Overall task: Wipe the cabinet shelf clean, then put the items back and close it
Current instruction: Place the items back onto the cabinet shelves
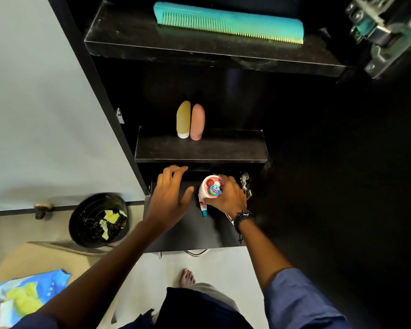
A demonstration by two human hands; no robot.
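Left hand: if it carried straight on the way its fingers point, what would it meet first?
The left hand points into the dark gap under the middle shelf. No item shows in that line, so probably the cabinet's back wall; depth there is unclear.

— Where does the comb (228, 22) lie?
— On the top shelf (199, 51). Below it, at the back of the middle shelf (223, 148), stands a bottle (183, 119), with a second bottle (198, 122) touching its right side.
— And lower down?
— The cup (208, 186) stands on the bottom shelf (195, 231), right of centre. The bin (81, 224) is on the floor (223, 264), left of the cabinet (100, 91).
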